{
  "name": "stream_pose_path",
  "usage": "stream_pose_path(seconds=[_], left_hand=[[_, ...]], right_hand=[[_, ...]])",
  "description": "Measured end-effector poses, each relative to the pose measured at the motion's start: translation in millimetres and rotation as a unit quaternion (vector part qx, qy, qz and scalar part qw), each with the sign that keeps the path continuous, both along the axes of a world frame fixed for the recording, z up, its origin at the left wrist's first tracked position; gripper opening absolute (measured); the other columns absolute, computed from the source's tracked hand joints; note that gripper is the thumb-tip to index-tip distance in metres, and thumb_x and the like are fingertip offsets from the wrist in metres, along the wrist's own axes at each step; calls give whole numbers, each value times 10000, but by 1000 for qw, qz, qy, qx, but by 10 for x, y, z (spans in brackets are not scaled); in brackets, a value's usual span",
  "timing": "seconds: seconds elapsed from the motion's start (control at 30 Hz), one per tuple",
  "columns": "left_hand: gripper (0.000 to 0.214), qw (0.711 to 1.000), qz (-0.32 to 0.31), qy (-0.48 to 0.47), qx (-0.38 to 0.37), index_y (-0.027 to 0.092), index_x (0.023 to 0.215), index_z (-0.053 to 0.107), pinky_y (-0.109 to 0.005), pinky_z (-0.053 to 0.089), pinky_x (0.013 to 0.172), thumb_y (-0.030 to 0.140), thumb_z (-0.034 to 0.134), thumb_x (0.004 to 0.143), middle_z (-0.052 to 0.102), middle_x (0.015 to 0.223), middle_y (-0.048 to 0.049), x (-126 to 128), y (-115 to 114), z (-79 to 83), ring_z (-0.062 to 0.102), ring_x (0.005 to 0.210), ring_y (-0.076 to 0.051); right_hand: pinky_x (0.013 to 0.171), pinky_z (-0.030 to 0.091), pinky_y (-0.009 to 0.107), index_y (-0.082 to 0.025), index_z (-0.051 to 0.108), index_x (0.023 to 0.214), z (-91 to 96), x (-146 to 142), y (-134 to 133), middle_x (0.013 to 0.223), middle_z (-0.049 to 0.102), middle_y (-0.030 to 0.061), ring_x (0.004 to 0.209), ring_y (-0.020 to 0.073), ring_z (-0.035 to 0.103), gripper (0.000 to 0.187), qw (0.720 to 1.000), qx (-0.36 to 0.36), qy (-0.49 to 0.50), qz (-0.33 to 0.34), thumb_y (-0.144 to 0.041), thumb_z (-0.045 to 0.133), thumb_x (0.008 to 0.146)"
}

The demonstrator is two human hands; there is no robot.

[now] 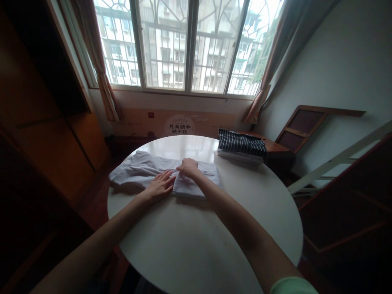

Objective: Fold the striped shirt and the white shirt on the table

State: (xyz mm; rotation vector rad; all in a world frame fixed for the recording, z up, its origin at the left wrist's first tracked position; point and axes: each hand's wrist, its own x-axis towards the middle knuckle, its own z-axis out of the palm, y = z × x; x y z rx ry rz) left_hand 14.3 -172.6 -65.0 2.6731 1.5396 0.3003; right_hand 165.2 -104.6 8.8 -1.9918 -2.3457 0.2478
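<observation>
A white garment (141,169) lies partly folded on a round white table (196,228). Its right part is folded over into a thicker block, while the left part spreads out toward the table's left edge. My left hand (159,187) lies flat on the cloth with fingers stretched out, just left of the folded block. My right hand (188,166) rests on top of the folded part near its far edge, fingers curled and pinching the fabric.
A stack of folded clothes (241,146), dark striped on top, sits at the table's far right edge. Behind the table are a window (186,45) with curtains and a low printed panel (180,124). A wooden cabinet (45,102) stands left; a wooden frame (303,126) leans right.
</observation>
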Motion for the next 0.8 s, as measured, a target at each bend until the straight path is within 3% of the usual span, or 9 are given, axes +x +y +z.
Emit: stream_pose_path(seconds=[0.8], left_hand=[[511,1000,-1,2,-7,233,1348,305,-420,164,1071,402,300,866,200,1455,-63,21,-12,26,141,1337,-220]], right_hand=[[697,462,236,-107,659,986,-11,-77,-12,1012,645,175,931,234,611,374,999,-6,37,-17,-330,613,689]])
